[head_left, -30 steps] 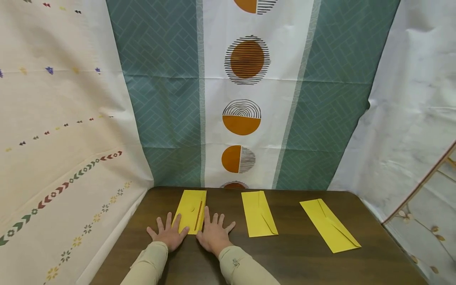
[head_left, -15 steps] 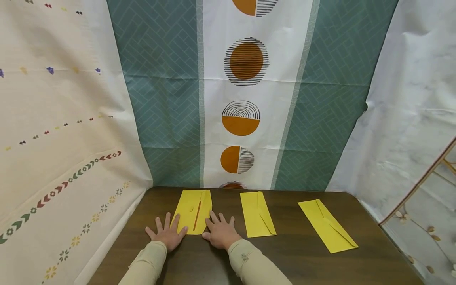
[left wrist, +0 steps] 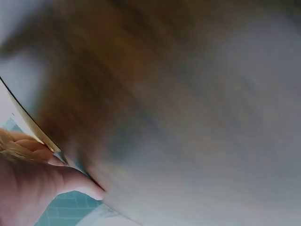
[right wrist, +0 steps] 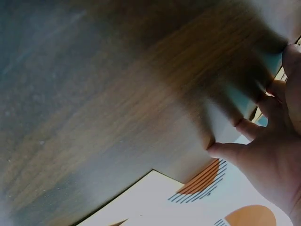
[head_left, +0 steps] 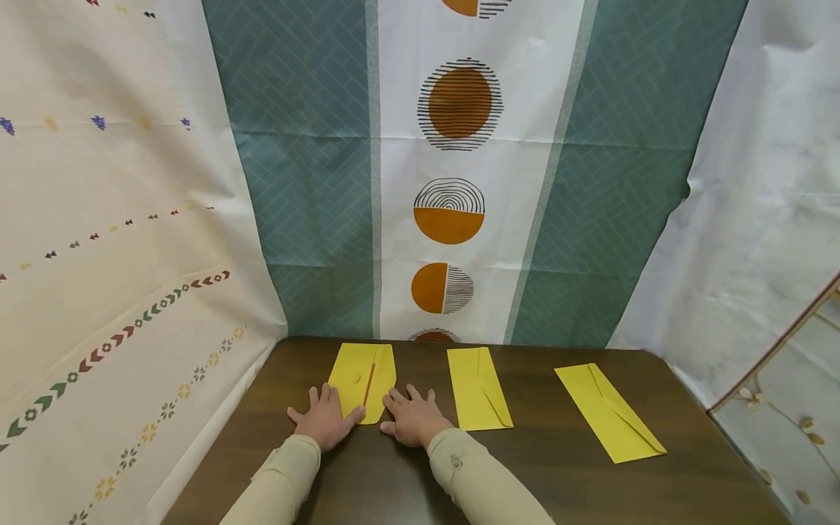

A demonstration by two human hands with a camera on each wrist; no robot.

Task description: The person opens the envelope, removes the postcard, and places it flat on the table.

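Three yellow envelopes lie in a row on a dark wooden table (head_left: 538, 467). The left envelope (head_left: 363, 379) has its flap folded out to the right, showing an orange glue strip. My left hand (head_left: 326, 418) lies flat on the near left corner of that envelope, fingers spread. My right hand (head_left: 410, 414) rests flat on the table at the envelope's right edge, fingertips touching the flap. The middle envelope (head_left: 478, 387) and the right envelope (head_left: 609, 412) lie closed and untouched. In the wrist views the table (left wrist: 188, 94) fills the frame, with my left thumb (left wrist: 70, 181) and right fingers (right wrist: 263, 141) on it.
Patterned cloths hang close behind and at both sides of the table: cream with small motifs on the left (head_left: 118, 240), teal and white with orange circles at the back (head_left: 453, 182), pale white on the right (head_left: 755, 204). The table's rounded right corner (head_left: 663, 357) lies near the right envelope.
The left envelope's flap has swung open to the right. My right hand has shifted right with it. Both hands have drawn slightly nearer the table's back.
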